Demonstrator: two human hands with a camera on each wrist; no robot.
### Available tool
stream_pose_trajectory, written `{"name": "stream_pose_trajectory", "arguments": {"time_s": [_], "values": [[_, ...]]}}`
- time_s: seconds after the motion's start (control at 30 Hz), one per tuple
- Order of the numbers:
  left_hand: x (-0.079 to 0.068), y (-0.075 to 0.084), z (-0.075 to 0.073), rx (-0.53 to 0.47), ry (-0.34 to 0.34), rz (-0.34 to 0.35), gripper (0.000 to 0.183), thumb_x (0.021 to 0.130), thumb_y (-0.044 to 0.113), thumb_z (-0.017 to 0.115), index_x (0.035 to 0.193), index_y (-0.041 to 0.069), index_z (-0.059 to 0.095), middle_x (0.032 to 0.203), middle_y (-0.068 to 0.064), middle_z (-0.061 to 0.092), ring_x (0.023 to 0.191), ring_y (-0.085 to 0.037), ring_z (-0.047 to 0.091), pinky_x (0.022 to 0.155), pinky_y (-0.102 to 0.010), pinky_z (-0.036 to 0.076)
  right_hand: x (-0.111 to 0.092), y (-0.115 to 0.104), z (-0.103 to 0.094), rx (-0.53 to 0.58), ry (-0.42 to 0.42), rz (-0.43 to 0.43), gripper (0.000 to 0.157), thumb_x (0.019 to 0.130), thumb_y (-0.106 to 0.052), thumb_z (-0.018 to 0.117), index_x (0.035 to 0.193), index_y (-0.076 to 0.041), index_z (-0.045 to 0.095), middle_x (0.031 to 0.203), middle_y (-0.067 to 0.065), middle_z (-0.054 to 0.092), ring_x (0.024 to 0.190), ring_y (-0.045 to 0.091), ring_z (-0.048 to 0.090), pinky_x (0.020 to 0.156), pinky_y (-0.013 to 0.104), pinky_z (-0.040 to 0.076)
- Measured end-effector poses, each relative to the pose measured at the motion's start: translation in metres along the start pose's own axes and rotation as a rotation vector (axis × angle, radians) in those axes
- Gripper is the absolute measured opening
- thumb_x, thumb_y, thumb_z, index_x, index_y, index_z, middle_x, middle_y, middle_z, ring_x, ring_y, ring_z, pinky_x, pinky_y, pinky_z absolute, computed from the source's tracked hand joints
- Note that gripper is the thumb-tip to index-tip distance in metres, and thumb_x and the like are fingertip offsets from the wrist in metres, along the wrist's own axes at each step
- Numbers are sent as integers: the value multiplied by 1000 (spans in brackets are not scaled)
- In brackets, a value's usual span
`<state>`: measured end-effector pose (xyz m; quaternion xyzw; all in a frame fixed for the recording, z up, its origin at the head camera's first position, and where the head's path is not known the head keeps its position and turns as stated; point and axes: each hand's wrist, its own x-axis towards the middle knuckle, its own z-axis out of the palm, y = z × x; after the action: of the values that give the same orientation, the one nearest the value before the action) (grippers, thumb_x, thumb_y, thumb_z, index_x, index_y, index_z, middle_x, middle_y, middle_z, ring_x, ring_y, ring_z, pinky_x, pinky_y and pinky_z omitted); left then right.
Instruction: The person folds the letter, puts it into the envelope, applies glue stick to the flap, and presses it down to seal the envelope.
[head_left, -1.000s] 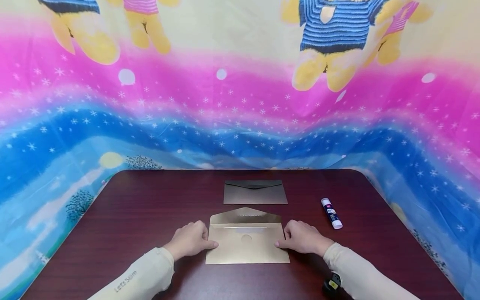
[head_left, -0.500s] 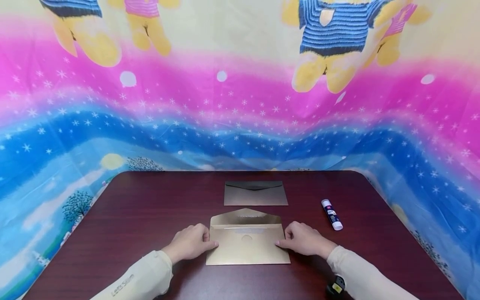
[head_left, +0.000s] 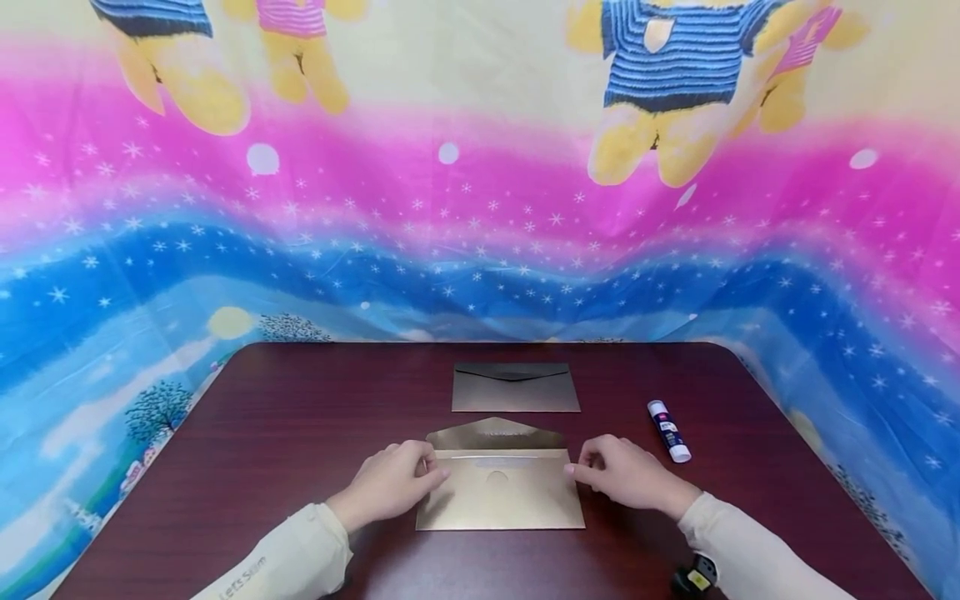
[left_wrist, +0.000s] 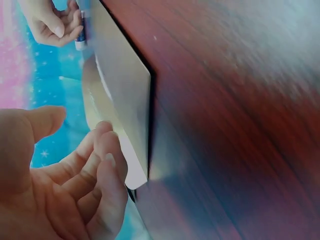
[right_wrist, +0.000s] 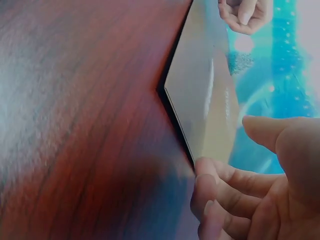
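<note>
A gold envelope (head_left: 500, 496) lies on the dark red table, its pointed flap (head_left: 495, 433) unfolded toward the far side. A pale edge shows at its opening. At its left side is my left hand (head_left: 392, 482), loosely curled, with the thumb over the envelope's corner area in the head view. In the left wrist view a wide gap parts that thumb (left_wrist: 47, 121) from the fingers. My right hand (head_left: 628, 473) is at the right side, thumb raised. The right wrist view shows its fingertips (right_wrist: 205, 167) right at the envelope's edge, the thumb apart from them.
Behind the gold envelope lies a dark grey-brown envelope (head_left: 516, 393) with its flap folded down. A glue stick (head_left: 669, 431) with white ends lies to the right. A printed cloth (head_left: 480, 208) hangs behind the table (head_left: 300, 400).
Both thumbs have lifted off the gold envelope's face and the hands have loosened, the right one shifting slightly outward. The envelope stays on the table.
</note>
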<state>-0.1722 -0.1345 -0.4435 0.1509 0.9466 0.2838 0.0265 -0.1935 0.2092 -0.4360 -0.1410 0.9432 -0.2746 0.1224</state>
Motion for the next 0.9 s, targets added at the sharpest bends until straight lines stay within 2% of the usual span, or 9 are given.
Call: {"name": "stream_pose_trajectory", "arguments": {"time_s": [0.23,0.47,0.73,0.9], "values": [[2,12,4,-49,27,21,18,95,35,68,81,24,65,63,13,64,54,-2,52,54,-26,41,-2,6,-17,-60,88,5,28,97,-41,66,83,-18,67,65,-3,58,57,12,54,51,28,44],[8,23,13,-81,18,41,19,96,37,66,82,25,65,67,15,66,58,0,54,56,-26,41,-7,20,-46,-156,222,40,26,97,-41,65,94,-16,70,77,-3,64,68,12,55,60,30,45],[12,45,26,-88,19,101,21,95,40,66,79,27,63,67,18,61,59,3,51,56,-23,40,-7,53,-67,-202,333,82,34,99,-43,62,104,-11,71,81,-2,69,68,12,57,57,31,44],[14,56,34,-146,4,145,20,95,36,66,79,25,62,69,16,61,60,3,51,58,-20,41,-3,78,-72,-201,334,138,40,99,-43,60,110,-6,68,80,1,66,64,14,55,52,32,41]]}}
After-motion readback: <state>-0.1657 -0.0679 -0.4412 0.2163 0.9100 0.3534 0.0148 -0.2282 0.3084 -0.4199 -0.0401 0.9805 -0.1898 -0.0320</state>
